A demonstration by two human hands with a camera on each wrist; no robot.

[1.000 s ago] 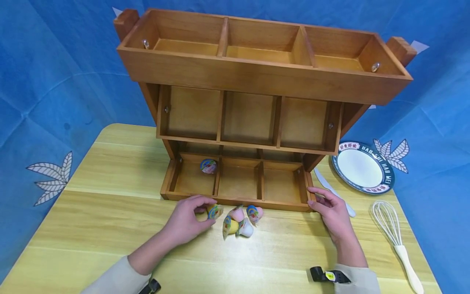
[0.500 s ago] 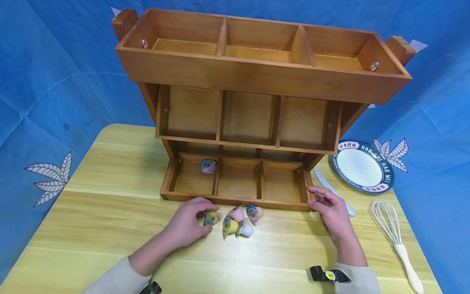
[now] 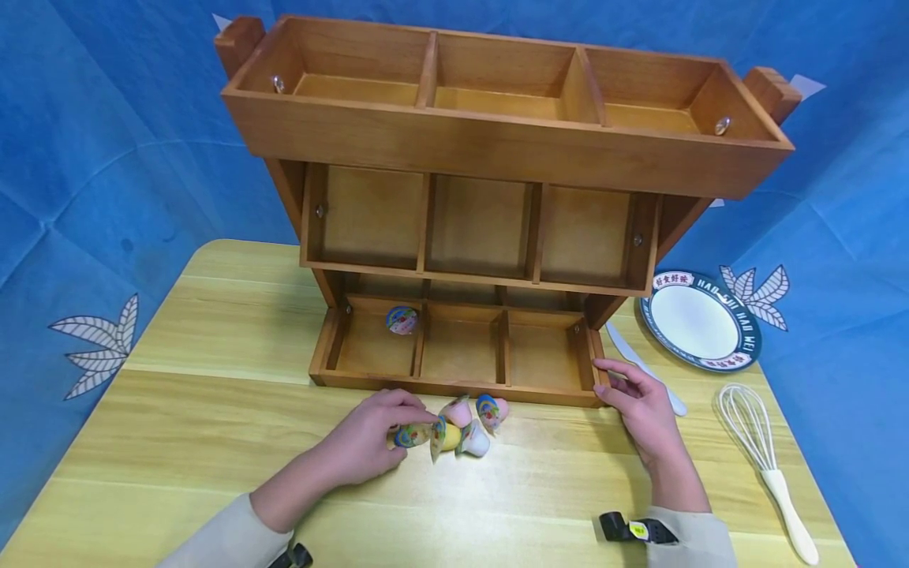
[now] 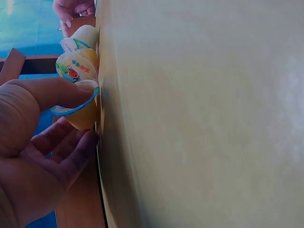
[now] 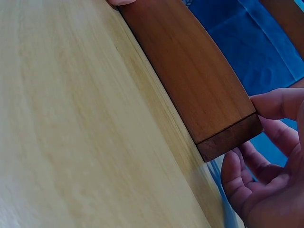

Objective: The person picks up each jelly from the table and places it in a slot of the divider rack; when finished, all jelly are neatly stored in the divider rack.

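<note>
My left hand (image 3: 362, 442) holds a yellow jelly cup (image 3: 412, 435) low over the table. In the left wrist view, one digit lies across the blue-rimmed lid of that jelly cup (image 4: 84, 117) while other fingers are under its base. Just right of it, a second yellow jelly cup (image 3: 450, 437), a white one (image 3: 476, 442) and two pink ones, one (image 3: 459, 412) nearer and one (image 3: 499, 410) farther right, lie in a cluster. My right hand (image 3: 642, 410) grips the front right corner of the wooden rack's bottom tray (image 5: 199, 85), fingers curled around its end.
The three-tier wooden rack (image 3: 497, 150) has three compartments per tier. Another jelly cup (image 3: 402, 320) sits in the bottom left compartment. At the right lie a white knife (image 3: 628, 351), a green-rimmed plate (image 3: 747, 347) and a whisk (image 3: 777, 489). Blue cloth (image 3: 128, 205) hangs behind the table.
My left hand has drawn the yellow jelly cup slightly toward me and turned it, and its index finger now reaches over the cup. My right hand has stayed at the tray corner.
</note>
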